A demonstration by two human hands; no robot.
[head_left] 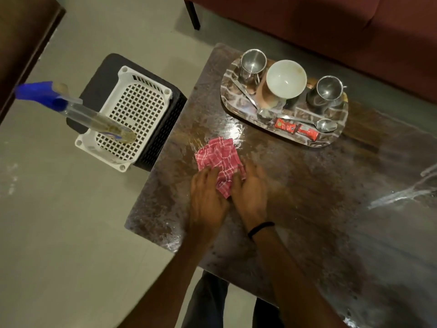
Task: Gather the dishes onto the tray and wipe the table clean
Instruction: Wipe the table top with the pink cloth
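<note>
Red checked cloth [218, 159] under both hands

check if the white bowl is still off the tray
No, the white bowl sits on the tray, between two steel cups.

Only 1 view: a head-worn wide-angle camera looks steeply down, close over the near worktop [307, 197] corner and floor [59, 221].
</note>
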